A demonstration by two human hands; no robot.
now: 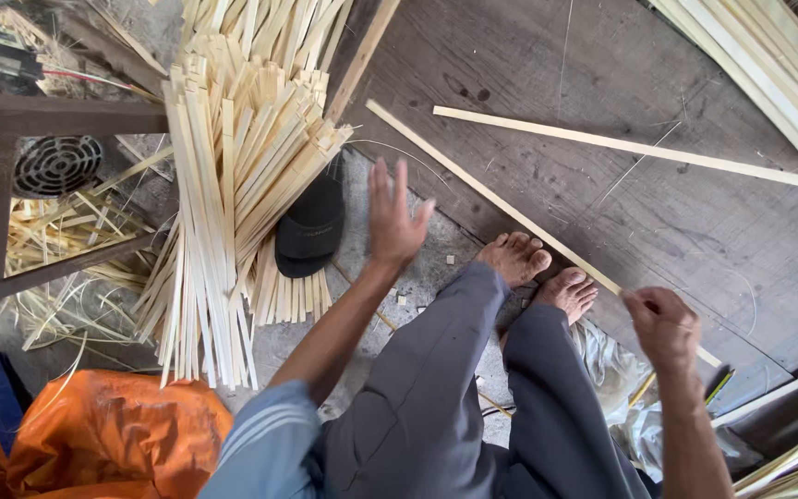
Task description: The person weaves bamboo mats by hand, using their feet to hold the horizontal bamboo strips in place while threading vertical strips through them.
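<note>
here, keep the long bamboo strip (510,205) flat across the wooden floor (695,231) and steady: the right hand (663,323) pinches its near end, while the left hand (392,217) hovers spread, empty, beside the black cap (309,231).

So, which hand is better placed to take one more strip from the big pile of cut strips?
Probably the left hand. It is open, empty, and raised close to the pile of strips. The right hand is closed around a long strip, far from the pile.
</note>
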